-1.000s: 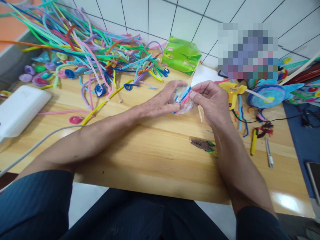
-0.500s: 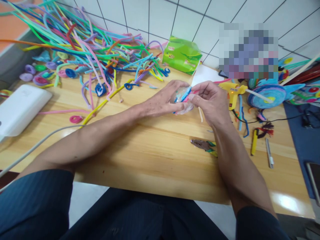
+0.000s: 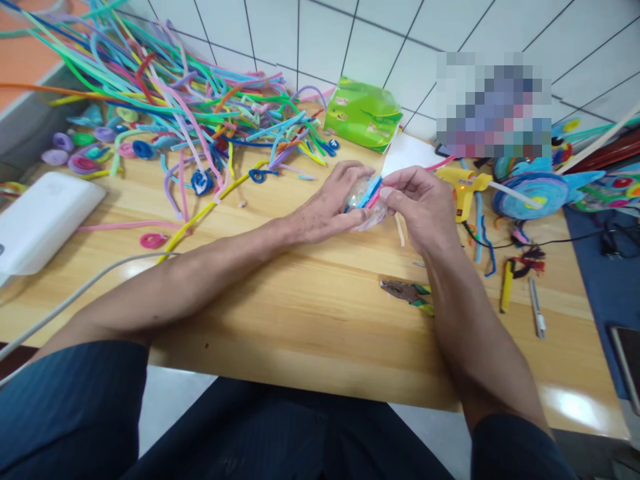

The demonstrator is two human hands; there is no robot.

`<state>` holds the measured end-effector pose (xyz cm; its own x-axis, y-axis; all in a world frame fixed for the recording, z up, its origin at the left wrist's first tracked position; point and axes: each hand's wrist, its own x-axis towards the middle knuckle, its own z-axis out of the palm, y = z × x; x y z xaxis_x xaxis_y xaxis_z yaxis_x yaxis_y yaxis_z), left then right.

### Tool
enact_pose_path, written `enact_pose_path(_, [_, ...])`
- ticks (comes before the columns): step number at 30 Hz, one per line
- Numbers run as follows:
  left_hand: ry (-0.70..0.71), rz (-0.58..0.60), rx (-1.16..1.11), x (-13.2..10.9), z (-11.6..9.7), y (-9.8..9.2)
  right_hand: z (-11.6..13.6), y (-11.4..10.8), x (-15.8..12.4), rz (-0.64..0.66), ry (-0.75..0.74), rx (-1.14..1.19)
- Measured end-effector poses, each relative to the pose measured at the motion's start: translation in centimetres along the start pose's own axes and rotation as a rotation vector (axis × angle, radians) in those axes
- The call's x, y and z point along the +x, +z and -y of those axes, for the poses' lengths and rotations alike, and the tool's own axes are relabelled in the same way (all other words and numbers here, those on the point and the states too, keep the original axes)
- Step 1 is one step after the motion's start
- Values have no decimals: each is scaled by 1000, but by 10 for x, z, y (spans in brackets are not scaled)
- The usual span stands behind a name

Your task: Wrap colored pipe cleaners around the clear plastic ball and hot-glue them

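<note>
Wooden table (image 3: pixel 300 300), one: it carries the whole lot I list here.
Heap of fuzzy stems (image 3: pixel 200 110), many colours, tangled along the tiled wall at the table's far left.
White box-shaped device (image 3: pixel 53 220), one, rounded corners, near the left edge.
Green packet (image 3: pixel 365 113), one, propped at the wall beyond the hands.
Blue fuzzy disc (image 3: pixel 530 190), one, at the right, a pale stick crossing its front.
Left hand (image 3: pixel 327 203), one: I see the fingers moderately spread and curved round a clear bundle, thumb along its near side.
Right hand (image 3: pixel 417 203), one: thumb and forefinger pinched together, no gap visible to me, on a pink strip at the bundle.
Yellow glue gun (image 3: pixel 463 190), one, just beyond the right hand.
Clear bundle (image 3: pixel 377 219), one, glossy, between the two hands above mid-table; its contents are too blurred for me to identify.
Pliers (image 3: pixel 405 291), one pair, handles partly hidden by the right forearm.
Yellow cutter (image 3: pixel 507 287), one, right of that forearm.
Pink coil (image 3: pixel 153 240), one, beside a yellow stem.
Pink strip (image 3: pixel 375 198) and blue strip (image 3: pixel 371 190), one each, side by side on the bundle.
</note>
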<state>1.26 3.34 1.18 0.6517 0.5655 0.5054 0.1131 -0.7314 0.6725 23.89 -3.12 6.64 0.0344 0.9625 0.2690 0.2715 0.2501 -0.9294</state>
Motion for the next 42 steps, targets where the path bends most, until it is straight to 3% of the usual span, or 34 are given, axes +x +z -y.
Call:
enact_pose_path(9, [-96,10,-39,4,-17,-5,5,4,-4,25,30,-21])
enact_pose_path(25, [-5,0,10,1,-10,1,4,0,0,10,68,-31])
enact_pose_path(34, [-139,39,-26,4,-30,-8,5,-2,1,29,95,-62])
enact_pose_path(38, [-135,42,-49,6,-24,-9,4,0,1,12,104,-53])
enact_pose_path(42, [-124,128,-120,7,-13,-15,-3,-1,2,-14,98,-61])
